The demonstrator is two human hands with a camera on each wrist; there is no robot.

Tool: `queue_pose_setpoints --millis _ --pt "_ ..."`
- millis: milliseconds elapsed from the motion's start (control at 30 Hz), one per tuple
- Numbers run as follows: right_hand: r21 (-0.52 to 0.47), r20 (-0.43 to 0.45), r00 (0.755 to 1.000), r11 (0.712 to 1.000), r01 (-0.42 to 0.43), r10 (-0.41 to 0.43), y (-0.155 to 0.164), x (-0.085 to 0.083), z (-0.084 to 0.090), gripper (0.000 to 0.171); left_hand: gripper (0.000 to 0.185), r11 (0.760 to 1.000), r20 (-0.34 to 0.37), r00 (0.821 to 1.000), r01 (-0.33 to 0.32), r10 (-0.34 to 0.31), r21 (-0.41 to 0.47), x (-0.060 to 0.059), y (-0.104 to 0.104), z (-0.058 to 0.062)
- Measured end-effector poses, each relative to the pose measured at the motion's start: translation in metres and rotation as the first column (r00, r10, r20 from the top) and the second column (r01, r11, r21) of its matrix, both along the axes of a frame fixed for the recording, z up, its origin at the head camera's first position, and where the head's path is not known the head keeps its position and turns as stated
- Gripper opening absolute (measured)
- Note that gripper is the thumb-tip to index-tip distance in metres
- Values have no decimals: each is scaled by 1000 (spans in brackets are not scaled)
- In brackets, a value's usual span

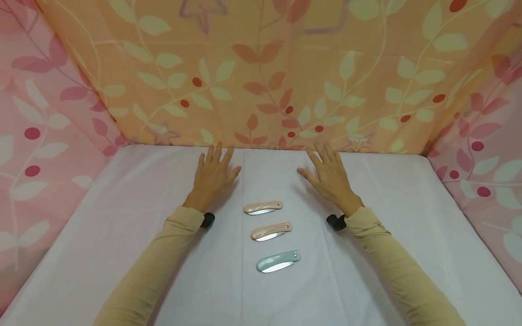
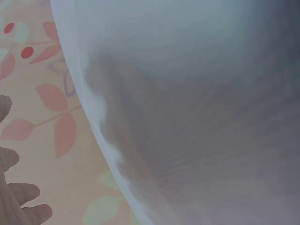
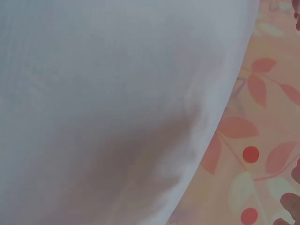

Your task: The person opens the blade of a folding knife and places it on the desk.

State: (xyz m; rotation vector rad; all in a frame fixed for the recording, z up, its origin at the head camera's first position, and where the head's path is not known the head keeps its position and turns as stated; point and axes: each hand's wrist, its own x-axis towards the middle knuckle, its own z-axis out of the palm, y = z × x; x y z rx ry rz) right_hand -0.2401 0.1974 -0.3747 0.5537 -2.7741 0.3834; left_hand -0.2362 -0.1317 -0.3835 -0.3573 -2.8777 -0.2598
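Three folding knives lie in a column on the white cloth, each with a strip of blade showing along its handle. Farthest back is a beige folding knife (image 1: pixel 263 207), then a second beige folding knife (image 1: pixel 271 231), and nearest a pale green folding knife (image 1: pixel 278 261). My left hand (image 1: pixel 213 174) is beyond and left of them, fingers spread toward the back edge; its fingertips (image 2: pixel 29 192) show in the left wrist view. On the other side, my right hand (image 1: pixel 329 175) mirrors it with spread fingers, holding nothing. Neither hand touches a knife.
A white cloth (image 1: pixel 122 217) covers the table. Behind it hangs an orange leaf-patterned curtain (image 1: pixel 261 72), with pink patterned curtains (image 1: pixel 45 136) along both sides. Black wrist cameras (image 1: pixel 336 222) sit at both cuffs.
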Motion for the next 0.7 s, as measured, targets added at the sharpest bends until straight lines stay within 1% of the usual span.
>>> queue_pose_setpoints --millis 267,500,600,700 --pt "17 19 1000 1000 -7 7 -6 10 -1 73 66 1000 -1 1000 13 -13 7 9 4 1" --pt "12 39 999 999 -35 35 -11 22 -1 73 67 1000 -19 999 27 -27 -2 18 10 0" --pt "12 43 998 999 -51 50 -13 27 -2 72 67 1000 -7 1000 30 -30 -8 22 12 0" --pt "13 42 997 998 -66 66 -15 31 -3 72 67 1000 25 999 30 -29 -10 25 13 2"
